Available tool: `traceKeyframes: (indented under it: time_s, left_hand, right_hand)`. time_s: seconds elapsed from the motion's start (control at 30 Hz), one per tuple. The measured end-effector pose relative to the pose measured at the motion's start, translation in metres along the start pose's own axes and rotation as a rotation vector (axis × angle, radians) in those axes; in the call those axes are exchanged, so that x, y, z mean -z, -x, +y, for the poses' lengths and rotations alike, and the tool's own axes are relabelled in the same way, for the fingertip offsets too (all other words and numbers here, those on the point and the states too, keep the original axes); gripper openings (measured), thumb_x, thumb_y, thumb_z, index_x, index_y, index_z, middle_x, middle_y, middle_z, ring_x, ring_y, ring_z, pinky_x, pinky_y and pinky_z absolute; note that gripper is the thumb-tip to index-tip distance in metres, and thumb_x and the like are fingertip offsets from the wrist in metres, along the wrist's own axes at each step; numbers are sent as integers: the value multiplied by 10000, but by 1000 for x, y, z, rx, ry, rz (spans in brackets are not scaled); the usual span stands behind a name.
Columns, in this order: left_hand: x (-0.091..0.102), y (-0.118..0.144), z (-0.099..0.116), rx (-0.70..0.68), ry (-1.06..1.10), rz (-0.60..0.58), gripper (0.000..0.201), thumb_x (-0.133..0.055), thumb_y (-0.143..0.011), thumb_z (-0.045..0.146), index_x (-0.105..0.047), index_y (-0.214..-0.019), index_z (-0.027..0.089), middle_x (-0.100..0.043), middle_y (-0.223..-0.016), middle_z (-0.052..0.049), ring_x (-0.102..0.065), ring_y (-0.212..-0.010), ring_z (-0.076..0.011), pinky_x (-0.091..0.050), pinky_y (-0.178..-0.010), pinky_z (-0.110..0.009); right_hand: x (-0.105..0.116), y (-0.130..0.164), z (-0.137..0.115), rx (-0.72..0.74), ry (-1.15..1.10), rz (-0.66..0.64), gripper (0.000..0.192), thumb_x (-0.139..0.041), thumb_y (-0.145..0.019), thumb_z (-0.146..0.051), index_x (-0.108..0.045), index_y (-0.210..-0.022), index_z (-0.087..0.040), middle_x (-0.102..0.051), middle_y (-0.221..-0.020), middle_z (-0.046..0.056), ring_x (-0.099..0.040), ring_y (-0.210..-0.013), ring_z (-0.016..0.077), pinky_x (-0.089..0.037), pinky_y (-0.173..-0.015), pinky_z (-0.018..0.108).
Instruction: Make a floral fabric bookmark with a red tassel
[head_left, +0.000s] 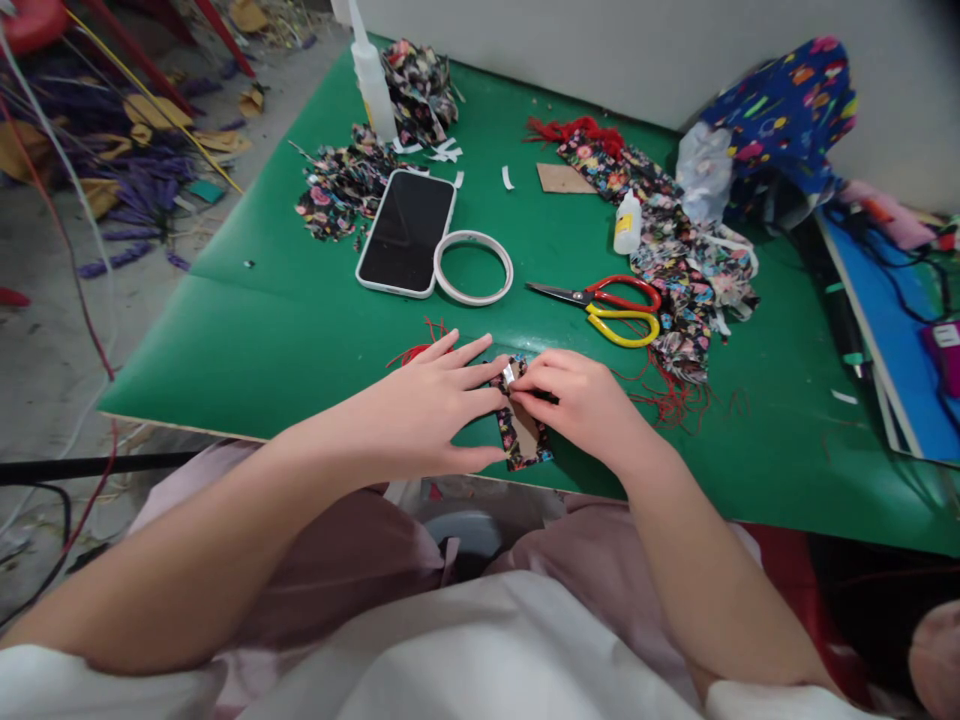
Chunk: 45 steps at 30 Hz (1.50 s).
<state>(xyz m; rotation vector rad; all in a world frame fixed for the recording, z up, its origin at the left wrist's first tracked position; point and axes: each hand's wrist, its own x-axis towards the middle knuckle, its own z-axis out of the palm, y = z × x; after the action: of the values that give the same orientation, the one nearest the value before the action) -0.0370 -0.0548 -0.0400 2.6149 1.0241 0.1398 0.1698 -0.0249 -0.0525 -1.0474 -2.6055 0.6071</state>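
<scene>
A small cardboard piece (529,428) edged with black floral fabric (513,440) lies near the table's front edge. My left hand (435,405) is spread flat, its fingertips reaching the left side of that piece. From the right, my right hand (581,400) is closed in a pinch over its upper part. A short shiny white strip of tape (509,375) shows at the pinching fingertips, which partly hide it. Red threads (411,354) lie just beyond my left hand. Scissors (600,305) with red and yellow handles lie beyond my right hand.
On the green table (300,330) are a phone (409,232), a tape roll (474,268), a tall glue bottle (373,90), a small bottle (628,224), fabric scraps (349,185) and a bare cardboard piece (564,179). A blue folder (900,340) is rightmost.
</scene>
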Motion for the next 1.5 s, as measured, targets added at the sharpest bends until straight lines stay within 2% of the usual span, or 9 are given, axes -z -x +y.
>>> traceKeyframes:
  time_s: [0.2, 0.47, 0.87, 1.5]
  left_hand:
    - [1, 0, 0, 4, 9, 0, 456, -463, -817, 520, -571, -1141, 218, -430, -1380, -83, -264, -1332, -318, -193, -1089, -538]
    - [0, 0, 0, 7, 18, 7, 468, -470, -815, 522, -557, -1163, 223, -428, -1382, -79, -260, -1337, -306, -186, -1094, -530]
    - [0, 0, 0, 5, -15, -4, 487, -450, -819, 531, -556, -1165, 205, -423, -1384, -89, -262, -1332, -323, -198, -1090, -534]
    - [-2, 0, -1, 1, -23, 0, 499, -427, -828, 536, -545, -1185, 207, -422, -1386, -79, -256, -1333, -329, -214, -1086, -531]
  right_hand:
    - [0, 0, 0, 41, 31, 11, 150, -529, -839, -194, -667, -792, -160, -643, -813, 58, -578, -816, 164, -445, -752, 280]
    - [1, 0, 0, 8, -15, 16, 150, -538, -836, -216, -669, -778, -174, -633, -809, 46, -574, -789, 150, -442, -737, 268]
    - [0, 0, -1, 53, 89, 0, 177, -511, -856, -213, -670, -811, -150, -644, -821, 68, -581, -822, 171, -449, -756, 288]
    - [-2, 0, 0, 90, 110, 29, 175, -524, -853, -224, -676, -821, -143, -640, -822, 59, -579, -810, 165, -457, -745, 282]
